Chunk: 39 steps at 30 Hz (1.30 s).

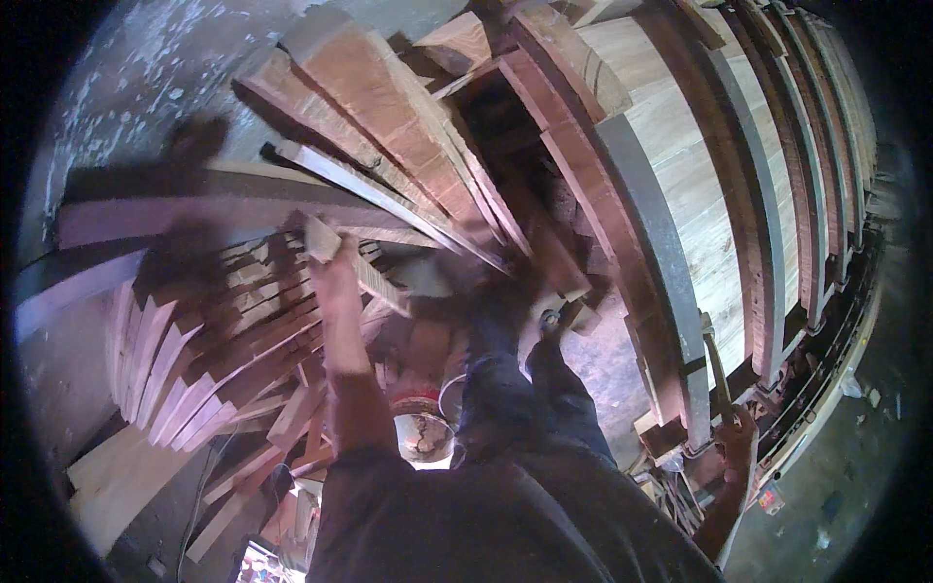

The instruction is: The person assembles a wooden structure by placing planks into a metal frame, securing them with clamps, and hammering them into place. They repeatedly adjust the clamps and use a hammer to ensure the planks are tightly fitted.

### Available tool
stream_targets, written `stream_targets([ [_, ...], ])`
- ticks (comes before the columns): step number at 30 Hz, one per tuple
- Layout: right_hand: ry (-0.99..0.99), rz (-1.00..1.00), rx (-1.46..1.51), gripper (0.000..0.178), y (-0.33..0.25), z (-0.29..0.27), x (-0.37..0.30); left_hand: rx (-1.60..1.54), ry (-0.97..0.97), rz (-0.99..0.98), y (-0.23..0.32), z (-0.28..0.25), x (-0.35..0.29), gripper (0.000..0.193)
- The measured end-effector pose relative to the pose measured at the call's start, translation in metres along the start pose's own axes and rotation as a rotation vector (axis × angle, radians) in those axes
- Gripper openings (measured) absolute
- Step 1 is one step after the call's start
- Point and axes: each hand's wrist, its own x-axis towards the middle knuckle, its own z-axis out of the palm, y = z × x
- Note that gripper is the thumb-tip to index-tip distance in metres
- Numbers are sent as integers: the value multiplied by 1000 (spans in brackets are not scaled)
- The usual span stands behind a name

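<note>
My left hand [337, 267] grips a short pale wooden strip [374, 284] near its upper end. The strip slants down to the right, beside a stack of cut boards [267, 277]. Over on the right, my right hand [736, 442] is closed round the wooden handle of what looks like a hammer [717, 374]. Its small head points up, close to the end of a grey metal bar [671, 262]. That bar lies along a reddish wooden beam [612, 233], beside pale glued-up wood panels [671, 126].
Long planks [379, 107] lean against the wall ahead. More pale boards [180, 379] are stacked at the left. A round bucket [425, 432] with a red rim stands by my legs. Further bars and beams [807, 146] run in rows at the right. Offcuts [671, 486] lie below them.
</note>
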Motion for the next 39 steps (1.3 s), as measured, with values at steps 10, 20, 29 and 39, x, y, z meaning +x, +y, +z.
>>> stream_targets([
  [10,3,-92,-76,51,0,13,-5,-291,-59,140,139,10,9,58],
  [20,-17,-108,196,43,-4,35,-25,-136,-1,267,90,40,16,52],
  [29,43,-93,311,62,41,56,-7,-215,-309,225,69,46,51,85],
  [39,-97,62,496,48,41,51,-2,-249,-44,476,61,52,17,106],
])
